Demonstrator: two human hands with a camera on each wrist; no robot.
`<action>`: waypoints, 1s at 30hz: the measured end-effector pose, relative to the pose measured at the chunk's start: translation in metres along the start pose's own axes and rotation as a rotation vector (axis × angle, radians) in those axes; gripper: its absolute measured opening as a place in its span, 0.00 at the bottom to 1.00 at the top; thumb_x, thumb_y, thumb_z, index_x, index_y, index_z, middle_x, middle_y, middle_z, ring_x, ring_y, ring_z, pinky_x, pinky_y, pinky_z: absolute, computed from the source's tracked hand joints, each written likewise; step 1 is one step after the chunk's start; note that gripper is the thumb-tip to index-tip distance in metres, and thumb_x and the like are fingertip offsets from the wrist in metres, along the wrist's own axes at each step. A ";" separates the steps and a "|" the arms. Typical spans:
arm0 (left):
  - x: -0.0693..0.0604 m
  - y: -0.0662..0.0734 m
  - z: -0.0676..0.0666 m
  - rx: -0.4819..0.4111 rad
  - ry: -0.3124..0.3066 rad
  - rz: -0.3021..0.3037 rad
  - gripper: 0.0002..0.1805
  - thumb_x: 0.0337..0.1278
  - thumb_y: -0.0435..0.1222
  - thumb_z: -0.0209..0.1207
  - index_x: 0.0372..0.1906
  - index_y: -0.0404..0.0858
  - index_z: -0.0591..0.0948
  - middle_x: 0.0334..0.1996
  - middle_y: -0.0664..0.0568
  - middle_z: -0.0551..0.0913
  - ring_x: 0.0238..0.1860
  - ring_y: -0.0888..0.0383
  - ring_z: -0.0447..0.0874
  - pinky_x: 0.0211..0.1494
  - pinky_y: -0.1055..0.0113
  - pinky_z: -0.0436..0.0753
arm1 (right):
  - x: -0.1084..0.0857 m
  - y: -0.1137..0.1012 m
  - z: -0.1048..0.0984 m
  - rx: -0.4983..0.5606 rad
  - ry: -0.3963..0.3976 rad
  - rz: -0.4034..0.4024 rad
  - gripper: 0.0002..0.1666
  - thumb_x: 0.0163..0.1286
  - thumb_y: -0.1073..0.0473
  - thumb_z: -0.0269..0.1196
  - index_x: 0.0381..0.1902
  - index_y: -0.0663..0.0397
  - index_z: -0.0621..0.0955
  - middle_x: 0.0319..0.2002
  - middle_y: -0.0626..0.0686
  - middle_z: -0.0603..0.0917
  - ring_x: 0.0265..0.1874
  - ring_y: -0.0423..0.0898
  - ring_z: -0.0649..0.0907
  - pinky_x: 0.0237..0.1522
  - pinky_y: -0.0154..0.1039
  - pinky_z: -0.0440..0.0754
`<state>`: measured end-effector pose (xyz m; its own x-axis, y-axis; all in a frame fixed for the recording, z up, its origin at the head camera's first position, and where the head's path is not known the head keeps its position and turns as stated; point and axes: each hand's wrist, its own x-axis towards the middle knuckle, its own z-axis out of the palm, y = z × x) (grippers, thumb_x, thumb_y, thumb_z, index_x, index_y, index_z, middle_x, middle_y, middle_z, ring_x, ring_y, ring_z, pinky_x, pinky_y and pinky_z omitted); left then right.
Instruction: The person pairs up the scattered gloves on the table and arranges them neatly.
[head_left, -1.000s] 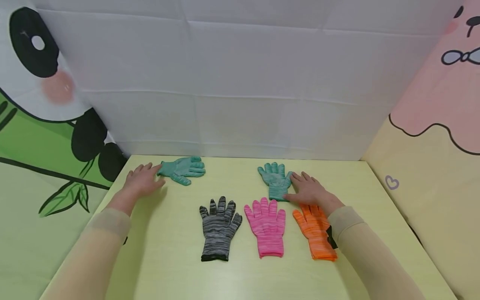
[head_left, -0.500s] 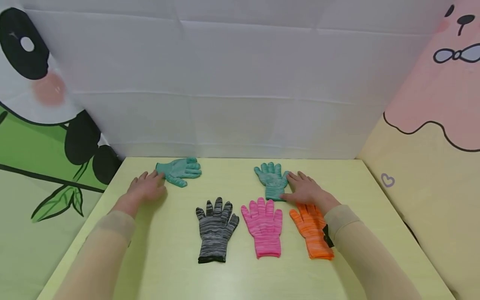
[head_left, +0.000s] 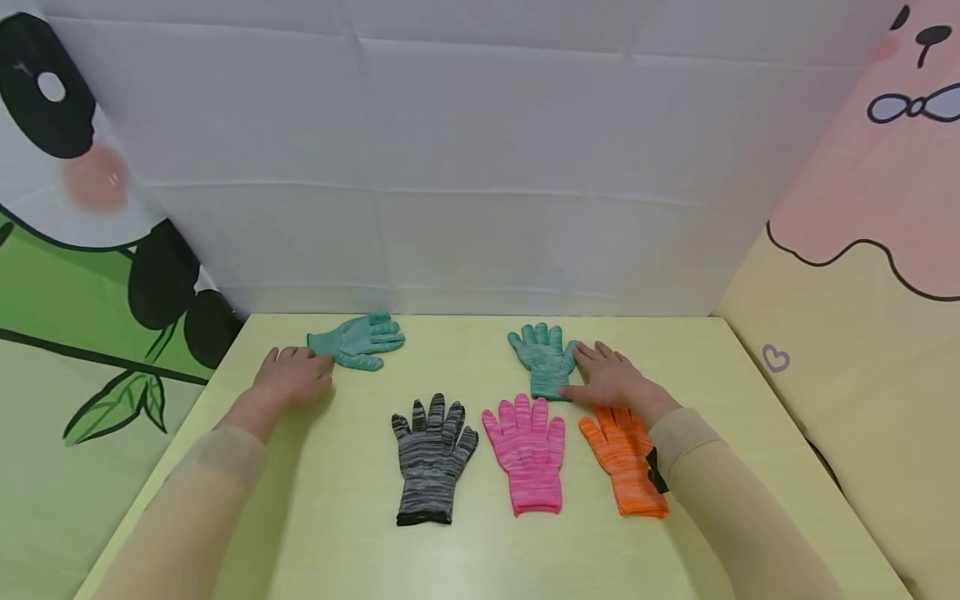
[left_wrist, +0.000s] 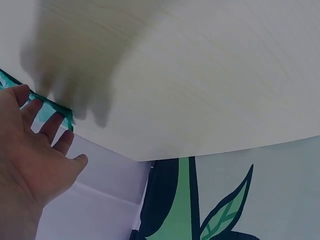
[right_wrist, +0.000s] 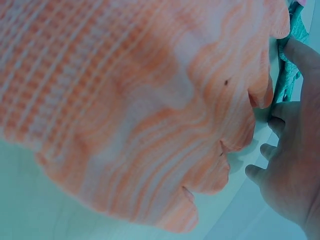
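At the back left of the table lies a green knit glove (head_left: 358, 340), fingers to the right. My left hand (head_left: 294, 379) is at its cuff, fingers slightly bent; in the left wrist view the fingertips (left_wrist: 56, 120) overlap the glove's dark edge (left_wrist: 52, 106). A second green glove (head_left: 546, 360) lies at the back right, fingers pointing away. My right hand (head_left: 617, 382) spreads along its right side, a fingertip by the glove's thumb and my own thumb at the cuff. Beneath my right wrist lies an orange glove (head_left: 624, 467), partly covered; it fills much of the right wrist view.
A grey-and-black glove (head_left: 433, 462) and a pink glove (head_left: 531, 458) lie side by side on the pale yellow table (head_left: 480, 562). A white sheet (head_left: 480, 167) hangs behind the back edge. Printed cloths stand along the left and right sides.
My left hand has shifted slightly toward me and right along the left green glove's cuff, and that glove has turned a little. My right hand stays against the other green glove. The head view shifted slightly.
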<state>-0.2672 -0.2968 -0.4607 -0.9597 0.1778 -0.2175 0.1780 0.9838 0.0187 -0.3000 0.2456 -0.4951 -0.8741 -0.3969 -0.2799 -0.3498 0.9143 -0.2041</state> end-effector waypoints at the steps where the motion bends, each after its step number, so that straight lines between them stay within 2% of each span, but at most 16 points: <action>1: -0.002 0.002 0.000 0.011 0.009 0.007 0.28 0.75 0.43 0.46 0.72 0.35 0.73 0.65 0.26 0.70 0.68 0.23 0.60 0.70 0.26 0.52 | 0.000 0.000 0.000 -0.002 0.000 -0.003 0.59 0.71 0.25 0.54 0.82 0.59 0.52 0.82 0.59 0.51 0.78 0.68 0.48 0.75 0.68 0.47; 12: -0.014 0.018 0.002 0.082 0.087 0.060 0.24 0.71 0.42 0.52 0.67 0.39 0.79 0.56 0.28 0.76 0.61 0.28 0.68 0.68 0.30 0.59 | -0.005 0.002 -0.003 0.006 0.003 -0.014 0.60 0.71 0.26 0.55 0.82 0.60 0.52 0.82 0.60 0.50 0.78 0.69 0.47 0.74 0.68 0.46; 18: -0.018 0.024 0.002 0.063 0.070 0.071 0.24 0.69 0.42 0.54 0.65 0.37 0.80 0.59 0.26 0.76 0.59 0.26 0.69 0.65 0.31 0.64 | -0.008 0.002 -0.004 0.008 0.005 -0.023 0.59 0.71 0.26 0.55 0.82 0.60 0.52 0.82 0.61 0.50 0.78 0.69 0.48 0.74 0.69 0.47; 21: -0.020 0.028 0.001 0.055 0.060 0.084 0.24 0.68 0.43 0.55 0.63 0.36 0.82 0.57 0.27 0.78 0.56 0.27 0.73 0.59 0.33 0.72 | -0.008 0.001 -0.004 0.013 0.002 -0.027 0.60 0.71 0.26 0.55 0.82 0.60 0.52 0.82 0.60 0.50 0.78 0.69 0.47 0.74 0.69 0.47; 25: -0.022 0.033 -0.003 0.000 0.017 0.094 0.24 0.68 0.44 0.55 0.62 0.37 0.83 0.55 0.31 0.82 0.53 0.29 0.76 0.52 0.35 0.76 | -0.010 0.002 -0.002 0.016 0.000 -0.029 0.59 0.71 0.26 0.55 0.82 0.59 0.51 0.82 0.60 0.50 0.78 0.68 0.47 0.74 0.69 0.46; 27: -0.024 0.034 -0.004 -0.038 0.016 0.075 0.24 0.69 0.45 0.55 0.64 0.39 0.83 0.52 0.35 0.84 0.54 0.30 0.76 0.52 0.36 0.76 | -0.011 0.002 -0.001 0.020 -0.001 -0.030 0.59 0.71 0.27 0.55 0.82 0.59 0.51 0.82 0.60 0.49 0.78 0.68 0.47 0.74 0.69 0.45; 30: -0.026 0.029 -0.007 -0.103 0.083 0.007 0.24 0.70 0.44 0.53 0.64 0.40 0.82 0.51 0.38 0.83 0.54 0.31 0.74 0.51 0.35 0.75 | -0.013 0.002 0.000 0.030 -0.004 -0.033 0.59 0.71 0.27 0.55 0.82 0.58 0.50 0.82 0.59 0.49 0.79 0.68 0.47 0.74 0.69 0.44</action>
<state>-0.2382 -0.2728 -0.4472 -0.9738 0.1820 -0.1361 0.1659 0.9786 0.1213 -0.2894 0.2525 -0.4923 -0.8608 -0.4272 -0.2767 -0.3682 0.8980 -0.2409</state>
